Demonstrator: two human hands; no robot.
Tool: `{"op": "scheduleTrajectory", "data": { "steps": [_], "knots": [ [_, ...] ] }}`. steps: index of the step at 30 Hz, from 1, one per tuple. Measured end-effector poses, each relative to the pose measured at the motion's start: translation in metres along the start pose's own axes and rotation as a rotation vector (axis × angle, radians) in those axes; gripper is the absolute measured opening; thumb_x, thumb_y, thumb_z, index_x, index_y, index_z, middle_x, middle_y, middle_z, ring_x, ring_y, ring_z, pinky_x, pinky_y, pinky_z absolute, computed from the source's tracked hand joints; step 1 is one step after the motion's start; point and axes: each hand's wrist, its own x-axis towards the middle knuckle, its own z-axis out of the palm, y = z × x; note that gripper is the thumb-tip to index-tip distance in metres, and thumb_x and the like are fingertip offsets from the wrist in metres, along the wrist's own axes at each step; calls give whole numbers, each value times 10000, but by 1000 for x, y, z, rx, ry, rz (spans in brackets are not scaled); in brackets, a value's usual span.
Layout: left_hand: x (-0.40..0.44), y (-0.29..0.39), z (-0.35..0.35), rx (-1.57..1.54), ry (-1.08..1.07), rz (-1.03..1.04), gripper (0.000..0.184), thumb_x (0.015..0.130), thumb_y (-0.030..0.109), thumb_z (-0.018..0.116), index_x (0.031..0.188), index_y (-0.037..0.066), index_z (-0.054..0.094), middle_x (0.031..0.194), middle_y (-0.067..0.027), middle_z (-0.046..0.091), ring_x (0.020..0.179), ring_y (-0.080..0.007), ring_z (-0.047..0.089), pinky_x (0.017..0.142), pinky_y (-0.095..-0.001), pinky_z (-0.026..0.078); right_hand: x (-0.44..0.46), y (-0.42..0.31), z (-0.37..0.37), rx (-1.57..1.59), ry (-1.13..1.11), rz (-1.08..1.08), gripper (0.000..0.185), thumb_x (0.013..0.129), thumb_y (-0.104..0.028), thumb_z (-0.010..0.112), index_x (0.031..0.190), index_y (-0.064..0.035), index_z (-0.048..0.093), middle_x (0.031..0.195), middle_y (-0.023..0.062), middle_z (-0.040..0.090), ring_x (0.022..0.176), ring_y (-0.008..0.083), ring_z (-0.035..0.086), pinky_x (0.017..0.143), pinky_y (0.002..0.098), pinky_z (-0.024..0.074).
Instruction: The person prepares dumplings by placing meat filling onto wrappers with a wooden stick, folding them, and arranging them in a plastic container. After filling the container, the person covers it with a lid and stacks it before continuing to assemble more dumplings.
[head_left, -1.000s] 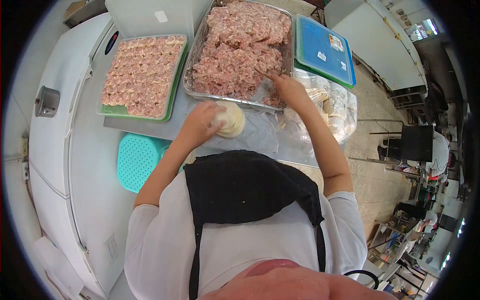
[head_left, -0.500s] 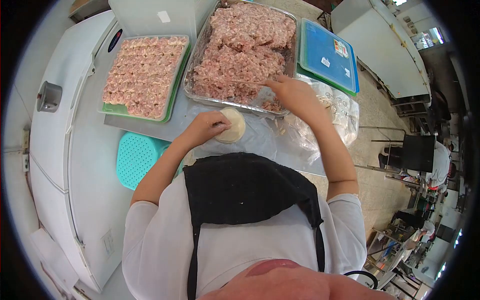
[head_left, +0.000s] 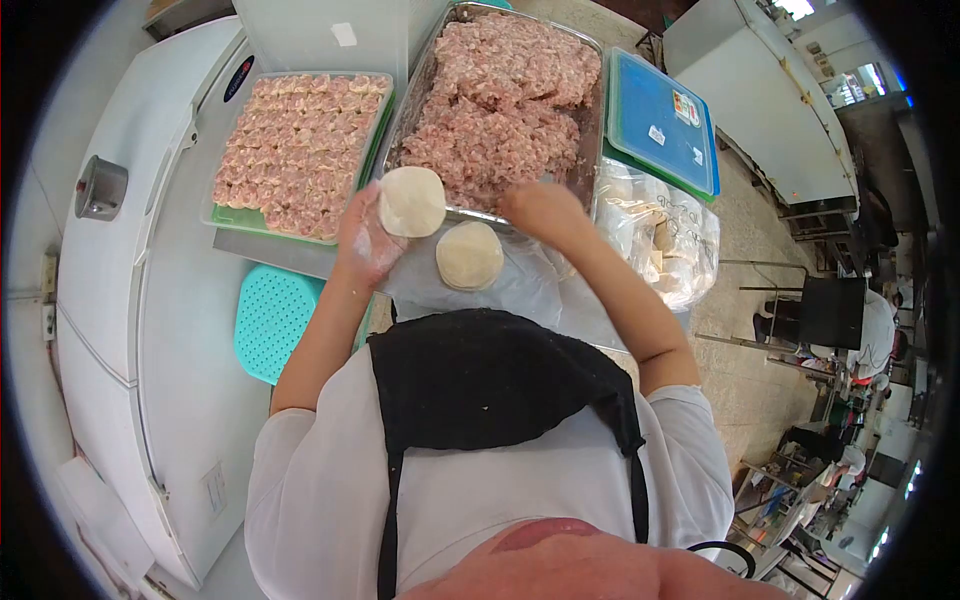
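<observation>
Left hand [head_left: 366, 242] is holding a round dough wrapper [head_left: 412, 202] by the corner of a tray [head_left: 592, 150] of minced meat [head_left: 500, 110]; right hand [head_left: 545, 212], its grip indiscernible, is overlapping the tray's near rim; another wrapper [head_left: 469, 256] is lying between.

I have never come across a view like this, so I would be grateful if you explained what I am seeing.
There is no machine here: a person works with two bare hands, seen by one camera worn on the head, looking forward and down. That is why the black apron fills the lower middle. The left hand holds up a pale dough round. The right hand is at the near edge of a metal tray of minced meat; what it grips, if anything, is hidden. Nearer the person lies another round of dough. Left are rows of meat-filled pieces; right, a blue lid and a clear plastic bag.
</observation>
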Motion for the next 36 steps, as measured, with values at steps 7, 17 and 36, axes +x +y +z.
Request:
{"op": "scheduleTrajectory", "data": {
  "steps": [7, 17, 36],
  "knots": [
    [6, 29, 2, 261, 172, 324, 349, 960, 135, 549, 1252, -46, 487, 1211, -150, 601, 1122, -262, 594, 985, -416, 484, -24, 4, -18, 462, 61, 116, 330, 914, -342, 550, 823, -52, 681, 787, 167, 678, 748, 361, 651, 683, 478, 512],
    [24, 38, 7, 305, 272, 510, 369, 992, 213, 500, 1234, -65, 527, 1203, -164, 608, 1099, -253, 610, 938, -374, 506, -21, 0, 0, 21, -6, 143, 357, 939, -346, 488, 812, -70, 677, 775, 180, 667, 788, 353, 658, 702, 471, 516],
    [54, 27, 3, 251, 264, 573, 386, 1011, 248, 456, 1247, -52, 514, 1216, -158, 603, 1113, -255, 598, 979, -391, 475, -1, -17, 11, 390, 135, 95, 400, 940, -393, 511, 858, -43, 688, 768, 193, 661, 774, 319, 669, 679, 440, 503]
  ]
}}
